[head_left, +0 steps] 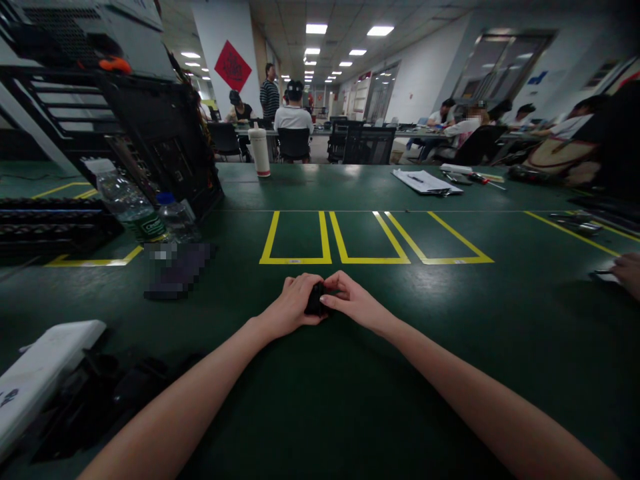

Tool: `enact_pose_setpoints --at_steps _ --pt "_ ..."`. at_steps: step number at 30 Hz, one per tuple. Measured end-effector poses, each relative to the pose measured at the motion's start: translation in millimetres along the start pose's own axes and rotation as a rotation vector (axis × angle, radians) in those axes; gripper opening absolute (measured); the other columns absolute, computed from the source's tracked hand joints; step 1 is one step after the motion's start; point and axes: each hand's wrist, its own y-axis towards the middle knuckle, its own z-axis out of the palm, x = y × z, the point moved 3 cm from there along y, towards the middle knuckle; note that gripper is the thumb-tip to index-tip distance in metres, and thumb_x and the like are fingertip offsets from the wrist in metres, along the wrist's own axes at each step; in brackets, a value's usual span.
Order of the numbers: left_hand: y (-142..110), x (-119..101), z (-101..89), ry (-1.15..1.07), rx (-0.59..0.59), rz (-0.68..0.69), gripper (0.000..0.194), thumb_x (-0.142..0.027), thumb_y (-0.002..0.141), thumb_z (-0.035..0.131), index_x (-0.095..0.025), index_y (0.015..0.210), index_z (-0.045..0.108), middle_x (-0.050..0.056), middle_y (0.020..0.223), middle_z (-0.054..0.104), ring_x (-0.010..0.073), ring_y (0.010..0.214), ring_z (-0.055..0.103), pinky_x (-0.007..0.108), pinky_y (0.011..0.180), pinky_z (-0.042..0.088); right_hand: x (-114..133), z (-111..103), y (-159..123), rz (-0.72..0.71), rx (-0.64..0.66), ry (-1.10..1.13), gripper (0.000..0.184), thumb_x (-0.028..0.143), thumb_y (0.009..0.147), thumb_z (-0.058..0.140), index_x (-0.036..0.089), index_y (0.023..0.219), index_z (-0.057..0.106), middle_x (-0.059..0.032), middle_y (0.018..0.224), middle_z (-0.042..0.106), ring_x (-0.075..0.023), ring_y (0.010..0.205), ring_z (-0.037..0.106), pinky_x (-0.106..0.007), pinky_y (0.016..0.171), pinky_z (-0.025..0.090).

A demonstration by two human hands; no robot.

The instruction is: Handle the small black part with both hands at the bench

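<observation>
Low over the green tabletop [330, 393], in the middle of the view, both hands meet at a small dark, rounded object [315, 299]. Its kind does not show clearly, since fingers cover much of it. My left hand [296, 303] wraps round it from the left, thumb below and fingers over the top. From the right, my right hand [353, 303] is closed with thumb and fingertips pressed against its side. Just beyond the hands lie three U-shaped outlines of yellow tape [295, 261].
Left stand a black computer case [165, 133], a water bottle [127, 203] and a smaller blue-capped bottle [175, 217]. A white box [47, 373] lies near left. Further back are a white cup [259, 152] and papers [425, 181]. Another person's hand [629, 272] reaches in at right.
</observation>
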Motion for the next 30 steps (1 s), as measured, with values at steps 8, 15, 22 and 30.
enact_pose_setpoints --at_steps 8,15,22,30 --pt "-1.3 -4.1 -5.6 -0.014 0.017 0.004 0.052 -0.022 0.072 0.062 -0.022 0.113 0.031 0.007 0.11 0.047 0.0244 0.101 0.047 0.038 0.085 0.033 5.8 1.4 -3.0 -0.014 0.139 0.107 0.032 0.021 0.069 0.064 0.02 0.093 0.045 -0.0013 0.099 0.051 -0.0175 0.094 0.055 -0.038 0.083 0.047" --pt "-0.7 -4.8 -6.8 -0.012 0.032 0.001 0.053 -0.024 0.072 0.062 -0.021 0.115 0.03 0.008 0.112 0.046 0.0253 0.103 0.046 0.04 0.086 0.033 5.0 1.7 -3.0 -0.023 0.055 0.053 0.02 0.03 0.075 0.057 0.021 0.09 0.046 -0.0013 0.099 0.051 -0.0181 0.097 0.052 -0.039 0.082 0.046" --pt "0.2 1.0 -0.1 0.008 -0.005 -0.005 0.056 -0.025 0.07 0.064 -0.021 0.114 0.03 0.008 0.11 0.047 0.0261 0.102 0.047 0.04 0.083 0.034 -5.2 0.2 1.7 0.036 0.013 0.052 0.034 0.03 0.073 0.06 0.021 0.102 0.044 -0.0039 0.102 0.051 -0.0185 0.097 0.053 -0.041 0.085 0.044" --pt "0.1 4.7 4.2 0.005 -0.015 0.0 0.055 -0.022 0.069 0.064 -0.022 0.113 0.031 0.007 0.11 0.047 0.0254 0.1 0.047 0.039 0.083 0.033 -2.0 2.5 -0.9 -0.045 0.116 0.174 0.031 0.018 0.068 0.065 0.021 0.091 0.044 0.0 0.099 0.051 -0.0183 0.097 0.054 -0.039 0.084 0.047"
